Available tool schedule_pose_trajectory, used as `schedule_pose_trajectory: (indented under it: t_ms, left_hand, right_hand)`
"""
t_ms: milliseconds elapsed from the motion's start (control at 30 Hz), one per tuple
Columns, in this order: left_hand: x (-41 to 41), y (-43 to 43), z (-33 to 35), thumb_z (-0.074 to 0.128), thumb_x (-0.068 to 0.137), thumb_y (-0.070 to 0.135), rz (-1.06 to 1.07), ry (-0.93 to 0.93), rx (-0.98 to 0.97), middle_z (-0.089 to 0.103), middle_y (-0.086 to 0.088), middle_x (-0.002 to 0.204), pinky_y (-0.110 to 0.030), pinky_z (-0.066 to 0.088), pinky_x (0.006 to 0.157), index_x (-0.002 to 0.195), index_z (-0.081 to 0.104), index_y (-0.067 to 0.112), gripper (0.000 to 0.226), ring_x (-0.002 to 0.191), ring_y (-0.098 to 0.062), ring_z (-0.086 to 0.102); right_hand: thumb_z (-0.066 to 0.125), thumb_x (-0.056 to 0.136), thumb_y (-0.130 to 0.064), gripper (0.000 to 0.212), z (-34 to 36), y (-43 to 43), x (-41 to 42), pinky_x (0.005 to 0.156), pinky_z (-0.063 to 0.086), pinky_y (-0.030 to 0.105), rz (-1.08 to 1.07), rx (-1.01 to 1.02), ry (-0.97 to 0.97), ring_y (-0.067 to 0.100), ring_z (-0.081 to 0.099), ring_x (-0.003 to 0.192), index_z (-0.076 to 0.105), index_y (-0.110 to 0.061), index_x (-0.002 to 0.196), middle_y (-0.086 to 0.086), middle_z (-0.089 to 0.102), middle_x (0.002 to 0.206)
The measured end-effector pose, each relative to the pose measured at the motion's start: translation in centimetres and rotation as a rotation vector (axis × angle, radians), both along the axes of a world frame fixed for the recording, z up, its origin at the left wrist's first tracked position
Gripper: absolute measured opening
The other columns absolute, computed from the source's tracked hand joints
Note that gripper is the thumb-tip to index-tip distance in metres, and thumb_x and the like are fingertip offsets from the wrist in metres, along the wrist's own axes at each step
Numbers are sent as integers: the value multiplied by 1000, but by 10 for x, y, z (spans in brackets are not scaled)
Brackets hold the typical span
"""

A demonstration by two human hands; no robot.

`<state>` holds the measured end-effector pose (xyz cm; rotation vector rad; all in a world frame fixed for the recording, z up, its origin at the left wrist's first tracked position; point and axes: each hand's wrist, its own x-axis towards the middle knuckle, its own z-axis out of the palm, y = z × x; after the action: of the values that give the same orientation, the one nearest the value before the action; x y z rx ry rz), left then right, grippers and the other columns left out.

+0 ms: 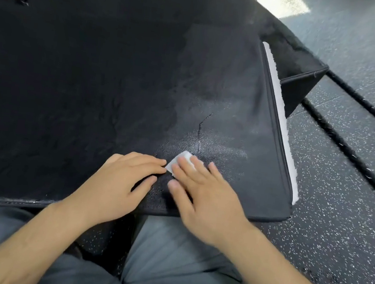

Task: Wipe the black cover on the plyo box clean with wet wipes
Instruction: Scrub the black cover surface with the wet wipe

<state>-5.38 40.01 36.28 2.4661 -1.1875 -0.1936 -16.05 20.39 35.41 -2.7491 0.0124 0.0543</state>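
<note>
**Item 1. Black cover** (119,73). It lies over the plyo box and fills the view from 9 to 2 o'clock. Its left part looks darker and its right part greyer and dusty. A thin crack (200,129) runs at 12 o'clock of the hands. A white strip (281,111) borders the cover's right edge.

**Item 2. Wet wipe** (176,162). There is 1, white and folded small, flat on the cover near its front edge at 6 o'clock.

**Item 3. Right hand** (203,191). Its fingers are straight and spread, pressing down on the wipe with nothing gripped.

**Item 4. Left hand** (119,180). It lies flat on the cover at 9 o'clock of the wipe, fingers extended. 1 fingertip meets the wipe's corner, or very nearly.

**Item 5. Speckled floor** (342,186). It lies at 3 o'clock, with 2 dark ropes (347,148) across it.

**Step in hand (judged).** The wiping stroke is under way at the front of the cover, and the task looks partly done.

**Next move (judged).** The wipe should be pushed under flat, even pressure toward the grey patch at 12 to 2 o'clock. The left hand steadies the cover, with care needed over the crack so the wipe does not snag.

**Containers.** None is in view, and no wipe packet or bin can be seen.
</note>
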Motion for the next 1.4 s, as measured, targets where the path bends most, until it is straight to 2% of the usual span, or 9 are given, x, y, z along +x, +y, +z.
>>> schedule_pose_trajectory:
  t_ms: [200,333,467,567,667,867,1033,1200,1400]
  left_hand:
    - [21,-11,4,39,96,52,25,-49,76,42,20,151,-33,32,112,137,56,34,48,143,-2,30]
    - [37,-14,1,15,89,69,90,-38,261,4,5,168,-33,2,122,157,26,29,79,154,-16,-6]
    - [39,-12,-9,-2,84,74,90,11,369,-21,6,165,-35,-8,123,160,0,34,86,151,-16,-24]
    - [40,-10,-10,-3,84,73,84,4,373,-21,7,165,-31,-11,120,159,-2,34,86,150,-14,-25]
    - [40,-10,-8,-3,83,74,90,11,363,-22,10,164,-32,-11,121,158,-4,36,84,149,-12,-27]
    - [39,-9,-11,0,84,74,89,16,332,-18,9,165,-33,-7,123,160,1,33,85,151,-13,-22]
    - [39,-10,-8,-4,82,75,90,12,339,-22,11,163,-30,-12,119,158,-3,36,86,149,-12,-26]
    - [38,-12,-6,-5,81,74,95,-3,365,-17,6,165,-31,-10,119,159,-2,33,89,151,-15,-21]
    - [36,-14,-3,-9,81,73,103,7,382,-24,7,164,-30,-13,117,159,-5,33,88,150,-15,-26]
  right_hand:
    - [16,104,-49,65,-3,21,9,123,18,42,-50,-45,3,30,23,150,44,-11,149,5,35,159]
    - [10,101,-51,65,-4,2,28,124,15,47,-42,-14,10,19,20,152,37,-23,153,-7,30,162]
    - [1,95,-55,79,-8,0,53,126,0,39,-101,-29,26,24,8,154,26,-15,158,-3,18,166]
    - [16,102,-51,65,-7,12,48,125,8,40,72,-36,-24,23,19,152,39,-18,153,-2,31,162]
    - [21,105,-44,49,-10,-30,84,122,12,43,-39,-115,-35,18,23,149,42,-27,146,-7,33,158]
    - [24,102,-45,59,-10,4,78,122,18,44,118,-76,-53,26,28,147,47,-15,146,3,38,157]
    - [25,107,-38,44,-9,-46,111,121,18,47,-120,-89,-52,21,23,148,47,-20,141,-6,35,156]
    - [18,104,-45,56,-7,-9,85,122,15,41,193,-73,-57,17,27,149,43,-24,150,-6,38,158]
    - [22,106,-38,44,-6,-38,140,114,29,45,6,-147,-79,27,36,137,48,-19,135,0,42,144]
